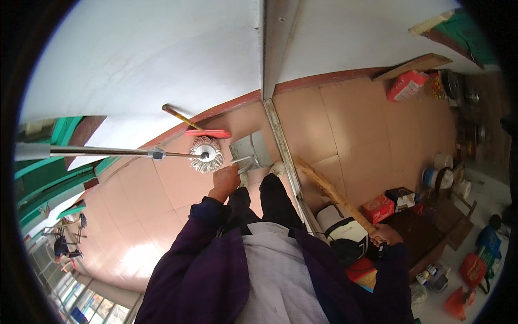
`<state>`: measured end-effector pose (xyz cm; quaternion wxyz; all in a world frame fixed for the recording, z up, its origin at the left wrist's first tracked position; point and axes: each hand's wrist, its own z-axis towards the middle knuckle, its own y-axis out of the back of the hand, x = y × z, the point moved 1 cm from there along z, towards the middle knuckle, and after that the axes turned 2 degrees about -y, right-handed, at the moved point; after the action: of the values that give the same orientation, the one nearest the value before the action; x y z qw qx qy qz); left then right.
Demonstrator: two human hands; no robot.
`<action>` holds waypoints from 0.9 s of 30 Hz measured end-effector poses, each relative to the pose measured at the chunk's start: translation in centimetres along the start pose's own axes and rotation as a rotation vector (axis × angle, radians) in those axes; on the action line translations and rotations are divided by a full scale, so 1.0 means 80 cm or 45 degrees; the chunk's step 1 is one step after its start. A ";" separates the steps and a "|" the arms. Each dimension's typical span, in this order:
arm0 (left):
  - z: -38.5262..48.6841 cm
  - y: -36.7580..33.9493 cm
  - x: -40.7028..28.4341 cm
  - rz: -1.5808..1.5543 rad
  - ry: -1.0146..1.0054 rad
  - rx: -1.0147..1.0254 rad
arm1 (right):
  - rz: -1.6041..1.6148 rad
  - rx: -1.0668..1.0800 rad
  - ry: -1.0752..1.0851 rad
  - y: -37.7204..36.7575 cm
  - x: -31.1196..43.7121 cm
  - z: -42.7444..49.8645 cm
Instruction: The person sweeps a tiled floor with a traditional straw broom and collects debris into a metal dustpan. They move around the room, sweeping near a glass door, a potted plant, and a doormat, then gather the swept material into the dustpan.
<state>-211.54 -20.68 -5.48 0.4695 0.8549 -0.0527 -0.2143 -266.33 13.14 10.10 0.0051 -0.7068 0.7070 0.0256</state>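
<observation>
My left hand [226,183] is closed around the handle of a metal dustpan [250,146], whose wide pan is down by my feet, left of the door track. On the other side, my right hand [383,235] grips the upper end of a long tan broom [334,192], apparently straw. It slants away from me, and its far end reaches the tiled floor just right of the track. Beyond the dustpan, a string mop [206,154] has its white round head over the tiles, with a steel pole running left. A red push broom head [208,133] with a yellow handle leans at the wall.
A raised door track [283,146] crosses the floor below a wall post [269,48]. On the right are a white and black appliance [338,227], a red box [377,208], a dark table [421,231] and a red bag [406,86]. Folding chairs [66,243] stand far left.
</observation>
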 end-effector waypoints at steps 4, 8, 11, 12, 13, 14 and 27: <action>-0.007 0.000 0.006 -0.047 -0.042 -0.040 | 0.003 -0.069 0.071 -0.010 0.036 -0.013; -0.018 -0.002 0.011 -0.064 -0.052 -0.033 | 0.076 -0.125 0.187 -0.051 0.067 -0.004; -0.033 -0.002 0.021 -0.085 -0.073 -0.054 | 0.153 -0.120 0.279 -0.104 0.091 0.022; -0.036 -0.001 0.026 -0.095 -0.083 -0.071 | 0.163 -0.139 0.277 -0.124 0.102 0.035; -0.041 0.000 0.033 -0.100 -0.083 -0.072 | 0.183 -0.080 0.321 -0.144 0.113 0.044; -0.045 0.000 0.039 -0.128 -0.052 -0.049 | 0.196 -0.062 0.336 -0.167 0.122 0.056; -0.120 0.013 0.161 -0.313 0.171 0.017 | -0.193 -0.421 0.347 -0.385 0.135 0.122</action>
<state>-195.83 -17.50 -4.21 0.4365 0.8704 0.0825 -0.2123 -235.81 2.75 -1.00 -0.2045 -0.7459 0.6322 0.0448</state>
